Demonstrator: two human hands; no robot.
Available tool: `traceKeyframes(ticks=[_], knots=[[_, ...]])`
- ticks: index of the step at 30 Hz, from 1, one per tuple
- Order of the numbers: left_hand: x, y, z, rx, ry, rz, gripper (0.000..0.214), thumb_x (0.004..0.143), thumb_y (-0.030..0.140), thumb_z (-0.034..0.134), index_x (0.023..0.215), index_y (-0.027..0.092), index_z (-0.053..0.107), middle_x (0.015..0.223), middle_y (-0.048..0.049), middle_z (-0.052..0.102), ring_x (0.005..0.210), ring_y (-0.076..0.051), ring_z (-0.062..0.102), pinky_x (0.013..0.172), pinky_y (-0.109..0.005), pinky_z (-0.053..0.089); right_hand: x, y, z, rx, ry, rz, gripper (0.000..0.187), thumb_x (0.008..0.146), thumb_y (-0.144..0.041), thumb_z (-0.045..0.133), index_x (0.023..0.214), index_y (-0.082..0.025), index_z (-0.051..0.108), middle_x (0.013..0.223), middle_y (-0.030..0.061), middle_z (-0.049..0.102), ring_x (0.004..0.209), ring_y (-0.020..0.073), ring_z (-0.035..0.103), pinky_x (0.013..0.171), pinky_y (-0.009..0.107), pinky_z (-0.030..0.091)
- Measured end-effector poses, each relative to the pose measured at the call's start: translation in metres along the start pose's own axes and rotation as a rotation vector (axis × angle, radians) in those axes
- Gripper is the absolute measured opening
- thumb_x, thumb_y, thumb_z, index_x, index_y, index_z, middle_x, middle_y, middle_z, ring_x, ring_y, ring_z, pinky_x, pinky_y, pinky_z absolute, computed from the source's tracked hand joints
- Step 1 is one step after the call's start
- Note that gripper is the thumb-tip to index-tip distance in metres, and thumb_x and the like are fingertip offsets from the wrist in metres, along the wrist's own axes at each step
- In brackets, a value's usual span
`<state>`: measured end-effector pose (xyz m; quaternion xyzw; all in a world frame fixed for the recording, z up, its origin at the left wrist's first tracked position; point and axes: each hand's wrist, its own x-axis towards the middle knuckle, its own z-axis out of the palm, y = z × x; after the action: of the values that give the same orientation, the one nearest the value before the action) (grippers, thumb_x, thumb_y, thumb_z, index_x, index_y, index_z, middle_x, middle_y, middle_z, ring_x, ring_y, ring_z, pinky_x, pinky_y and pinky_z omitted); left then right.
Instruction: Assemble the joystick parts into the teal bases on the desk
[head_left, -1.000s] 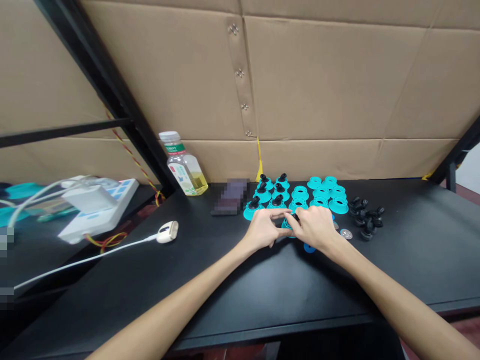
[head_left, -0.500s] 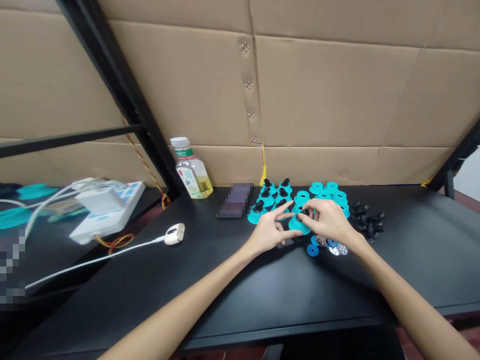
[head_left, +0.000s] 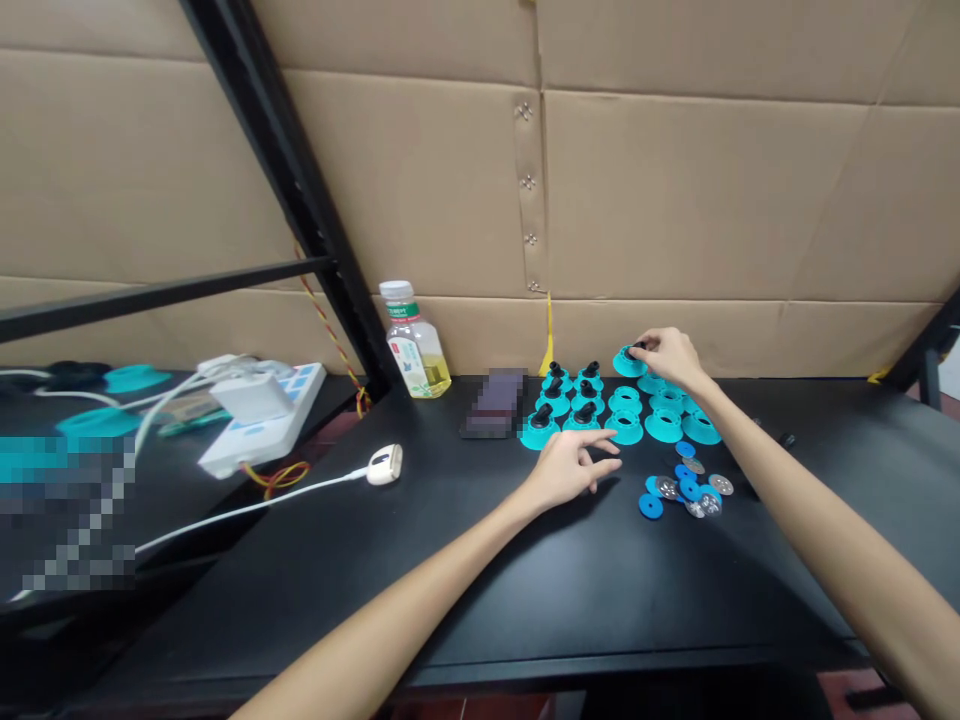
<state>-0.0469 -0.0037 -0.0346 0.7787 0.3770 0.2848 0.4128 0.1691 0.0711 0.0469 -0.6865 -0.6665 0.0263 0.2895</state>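
Note:
My right hand reaches to the back of the black table, its thumb and fingers pinching the black fitting on a teal suction cup. Whether that cup touches the table, I cannot tell. My left hand is held low over the table with its fingers apart and nothing in them. Just beyond it are rows of teal cups topped with black fittings, one of them a front cup. Right of these stand teal cups with open centres, such as a ring-shaped cup.
A loose pile of blue discs and silver metal discs lies before the cups. My right forearm partly hides black fittings. Leftward are a phone, a bottle, a cabled cream device and a power strip.
My right hand has carried the teal cup with its black fitting away from my left hand, to the back of the rows. The left hand has let go. The view has shifted slightly.

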Motion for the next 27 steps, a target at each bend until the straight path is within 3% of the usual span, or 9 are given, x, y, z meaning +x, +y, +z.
traceKeyframes(ticks=[6, 10, 13, 18, 22, 27], knots=[[-0.003, 0.002, -0.001, 0.080, 0.000, 0.016, 0.045, 0.081, 0.038, 0.062, 0.120, 0.015, 0.064, 0.088, -0.0061, 0.076, 0.058, -0.014, 0.067, 0.066, -0.025, 0.049, 0.023, -0.007, 0.036, -0.189, -0.148, 0.125, 0.029, 0.079, -0.040, 0.061, 0.096, -0.021, 0.074, 0.101, 0.0113, 0.072, 0.097, 0.0268, 0.064, 0.073, 0.031, 0.045], [-0.004, 0.003, 0.000, 0.106, 0.007, 0.027, 0.043, 0.082, 0.038, 0.061, 0.119, 0.016, 0.066, 0.085, -0.0051, 0.076, 0.060, -0.015, 0.068, 0.066, -0.025, 0.049, 0.022, -0.005, 0.047, -0.232, -0.172, 0.137, 0.029, 0.077, -0.039, 0.063, 0.094, -0.018, 0.074, 0.102, 0.0144, 0.071, 0.097, 0.0285, 0.065, 0.074, 0.032, 0.046], [-0.003, 0.003, 0.000, 0.114, 0.009, 0.034, 0.043, 0.082, 0.037, 0.060, 0.120, 0.016, 0.065, 0.084, -0.0050, 0.076, 0.060, -0.015, 0.068, 0.066, -0.024, 0.048, 0.018, -0.004, 0.044, -0.265, -0.188, 0.122, 0.035, 0.077, -0.044, 0.063, 0.100, -0.020, 0.072, 0.105, 0.0133, 0.070, 0.099, 0.0290, 0.064, 0.076, 0.034, 0.046], [-0.002, 0.001, 0.000, 0.115, 0.009, 0.043, 0.042, 0.083, 0.039, 0.059, 0.119, 0.018, 0.066, 0.088, -0.0050, 0.076, 0.055, -0.013, 0.066, 0.064, -0.024, 0.048, 0.001, -0.011, 0.026, -0.382, -0.090, 0.067, 0.043, 0.079, -0.051, 0.059, 0.104, -0.018, 0.068, 0.102, 0.0157, 0.070, 0.097, 0.0307, 0.065, 0.075, 0.037, 0.047], [-0.003, 0.001, 0.000, 0.090, 0.006, 0.042, 0.043, 0.083, 0.042, 0.060, 0.118, 0.019, 0.066, 0.093, -0.0045, 0.075, 0.049, -0.011, 0.062, 0.062, -0.024, 0.048, -0.015, -0.020, 0.020, -0.421, -0.256, 0.011, 0.042, 0.072, -0.057, 0.064, 0.087, -0.018, 0.071, 0.091, 0.0144, 0.072, 0.090, 0.0293, 0.066, 0.073, 0.035, 0.047], [-0.004, 0.004, 0.000, 0.096, -0.001, 0.022, 0.042, 0.083, 0.042, 0.059, 0.118, 0.019, 0.065, 0.095, -0.0050, 0.075, 0.049, -0.011, 0.062, 0.061, -0.024, 0.048, -0.021, -0.021, 0.029, -0.416, -0.357, 0.007, 0.032, 0.069, -0.045, 0.070, 0.086, -0.019, 0.072, 0.093, 0.0123, 0.072, 0.089, 0.0267, 0.067, 0.071, 0.032, 0.047]])
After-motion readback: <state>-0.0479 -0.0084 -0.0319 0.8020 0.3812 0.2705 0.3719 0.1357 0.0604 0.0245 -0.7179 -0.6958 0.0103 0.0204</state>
